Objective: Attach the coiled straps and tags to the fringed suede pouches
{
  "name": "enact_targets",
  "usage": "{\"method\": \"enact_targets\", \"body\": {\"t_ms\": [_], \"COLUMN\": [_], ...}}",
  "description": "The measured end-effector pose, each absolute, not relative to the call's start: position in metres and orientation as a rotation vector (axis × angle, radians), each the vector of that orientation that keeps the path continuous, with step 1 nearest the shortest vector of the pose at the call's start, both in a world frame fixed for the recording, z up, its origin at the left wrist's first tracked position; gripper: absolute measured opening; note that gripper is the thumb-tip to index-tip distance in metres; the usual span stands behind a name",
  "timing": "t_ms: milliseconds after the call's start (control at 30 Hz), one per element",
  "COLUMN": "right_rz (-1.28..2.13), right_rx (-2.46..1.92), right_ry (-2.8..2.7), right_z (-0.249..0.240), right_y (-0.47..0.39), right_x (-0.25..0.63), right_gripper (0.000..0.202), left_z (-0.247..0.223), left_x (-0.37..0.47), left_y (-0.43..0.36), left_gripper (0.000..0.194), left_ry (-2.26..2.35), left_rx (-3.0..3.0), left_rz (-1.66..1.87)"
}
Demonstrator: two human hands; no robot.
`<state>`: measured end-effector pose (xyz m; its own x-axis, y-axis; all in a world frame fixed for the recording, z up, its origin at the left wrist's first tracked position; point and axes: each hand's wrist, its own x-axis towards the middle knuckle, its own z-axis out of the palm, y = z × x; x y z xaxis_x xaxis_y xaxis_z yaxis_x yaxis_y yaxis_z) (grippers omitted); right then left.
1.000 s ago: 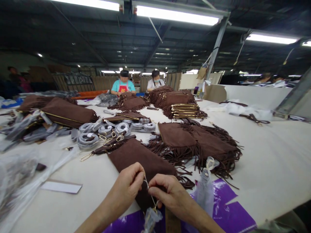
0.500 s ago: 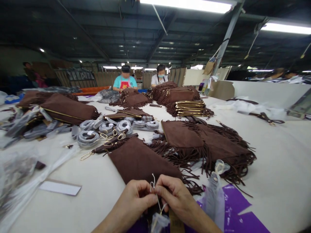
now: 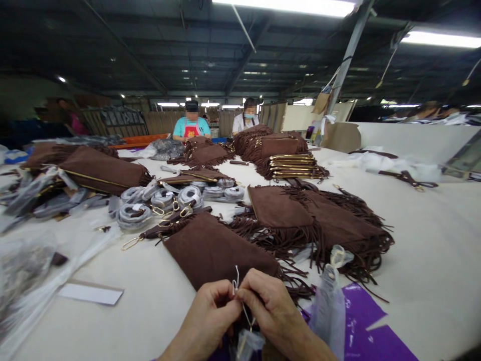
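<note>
Near the bottom middle, my left hand (image 3: 212,312) and my right hand (image 3: 268,306) meet with fingertips pinched on a thin white string (image 3: 236,283). A small loop and a loose end of the string stick up above the fingers. Lower down, the string runs to a small piece wrapped in clear plastic (image 3: 250,343). Just beyond the hands lies a dark brown suede pouch (image 3: 220,250) with fringe. To the right stands a plastic-wrapped grey strap (image 3: 329,291), tied at its top, beside a purple sheet (image 3: 363,321). Whatever lies beneath my hands is mostly hidden.
More fringed brown bags (image 3: 281,205) lie ahead, with a stack of gold-zipped pouches (image 3: 293,165) behind. Coiled wrapped straps (image 3: 134,215) and gold clasps sit mid-left. A white card (image 3: 91,292) and crumpled plastic (image 3: 22,276) are left. Two people (image 3: 191,125) work across the table.
My hands stay pinched on the string, with the right hand shifted slightly left and its fingers a little closer over the string. The whole view has drifted slightly.
</note>
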<state>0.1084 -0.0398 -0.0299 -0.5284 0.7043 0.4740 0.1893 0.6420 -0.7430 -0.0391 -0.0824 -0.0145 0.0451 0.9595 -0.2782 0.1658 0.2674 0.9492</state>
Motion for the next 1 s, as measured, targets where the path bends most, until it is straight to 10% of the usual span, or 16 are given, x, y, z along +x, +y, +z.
{"method": "enact_targets", "body": {"t_ms": [767,1000], "right_rz": [2.139,1.972], "right_rx": [-0.555,-0.610], "right_ry": [-1.299,-1.222], "right_z": [-0.017,-0.025], "right_y": [-0.037,-0.030], "right_x": [0.149,0.149], "right_gripper": [0.031,0.041], "left_z": [-0.012,-0.006], "left_x": [-0.045,-0.045], "left_y": [-0.087,-0.087], "left_gripper": [0.017,0.022], "left_ry": [0.959,1.012], "left_rx": [0.589,0.492], "left_rz": [1.125,1.170]}}
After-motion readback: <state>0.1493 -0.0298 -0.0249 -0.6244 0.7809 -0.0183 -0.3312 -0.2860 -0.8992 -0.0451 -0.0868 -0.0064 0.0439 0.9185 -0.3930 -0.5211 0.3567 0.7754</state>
